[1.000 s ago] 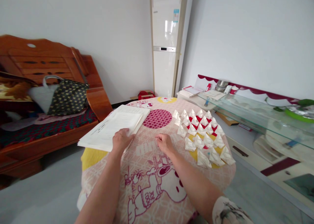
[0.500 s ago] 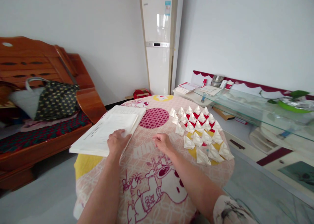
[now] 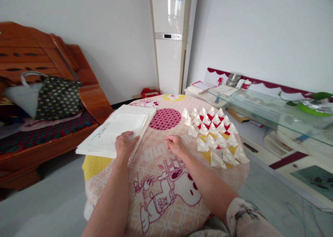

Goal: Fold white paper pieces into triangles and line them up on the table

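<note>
On the left part of a round table with a patterned cloth [image 3: 161, 174] lies a stack of white paper sheets [image 3: 104, 138], printed on top. My left hand [image 3: 125, 144] rests on its right edge, fingers apart, gripping nothing. Near the table's middle, my right hand [image 3: 175, 144] lies on the cloth with its fingers curled together; whether anything is between them is too small to tell. Several white folded paper pieces [image 3: 212, 143] stand in rows to the right of my right hand, untouched.
A wooden bench [image 3: 90, 100] with a dark patterned bag [image 3: 58, 97] stands at the left. Along the right runs a glass-topped cabinet [image 3: 275, 108] bearing papers and containers. A tall white appliance [image 3: 169, 60] stands in the far corner.
The whole view has shifted, with the table and room sitting slightly higher in the picture. Both hands keep nearly the same places on the paper stack and the cloth.
</note>
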`<state>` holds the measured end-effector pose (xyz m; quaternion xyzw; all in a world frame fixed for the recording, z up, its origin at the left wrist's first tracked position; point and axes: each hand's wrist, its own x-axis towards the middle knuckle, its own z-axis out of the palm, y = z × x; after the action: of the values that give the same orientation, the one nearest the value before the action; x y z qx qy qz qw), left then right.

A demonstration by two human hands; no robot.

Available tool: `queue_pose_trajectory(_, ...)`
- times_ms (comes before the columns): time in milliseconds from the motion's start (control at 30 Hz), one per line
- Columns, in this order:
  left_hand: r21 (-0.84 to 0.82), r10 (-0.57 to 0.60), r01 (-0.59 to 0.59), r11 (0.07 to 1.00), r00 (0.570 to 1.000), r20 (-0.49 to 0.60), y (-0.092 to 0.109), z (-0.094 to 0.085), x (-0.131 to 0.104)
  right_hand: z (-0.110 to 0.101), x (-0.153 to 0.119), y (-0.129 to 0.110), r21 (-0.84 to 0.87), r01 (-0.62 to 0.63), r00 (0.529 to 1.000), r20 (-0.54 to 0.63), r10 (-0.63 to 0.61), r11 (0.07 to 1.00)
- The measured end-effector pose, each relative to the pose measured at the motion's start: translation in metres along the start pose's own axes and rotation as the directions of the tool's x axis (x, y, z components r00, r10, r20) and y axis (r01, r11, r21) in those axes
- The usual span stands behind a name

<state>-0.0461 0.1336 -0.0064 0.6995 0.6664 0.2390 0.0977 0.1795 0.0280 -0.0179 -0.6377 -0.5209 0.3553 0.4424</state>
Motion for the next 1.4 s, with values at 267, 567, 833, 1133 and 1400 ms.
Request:
queue_pose_trajectory(267,0.004,0.03,-0.03,1.0,1.0,0.001,0.003,-0.002,-0.004,-0.002,-0.001,0.002,0.023,-0.029,0.999,0.03,0.028,0.999)
queue_pose_trajectory(567,0.044,0.097,-0.098,0.994,0.995,0.027,-0.004,0.001,-0.004,-0.002,-0.004,0.001,0.056,-0.076,0.996,0.04,0.074,0.996)
queue_pose_trajectory(833,0.048,0.117,-0.119,0.992,0.993,0.035,-0.006,0.002,-0.008,0.002,-0.001,0.008,0.034,-0.05,0.999,0.017,0.05,0.998)
queue_pose_trajectory(1133,0.059,0.074,-0.075,0.995,0.997,0.014,-0.006,0.002,-0.005,0.002,-0.004,0.009,0.008,0.027,1.0,-0.007,-0.027,1.0)
queue_pose_trajectory(1400,0.106,0.026,-0.028,0.994,0.999,0.027,-0.006,-0.002,0.004,0.006,-0.001,0.011,-0.107,0.123,0.992,-0.021,-0.126,0.987)
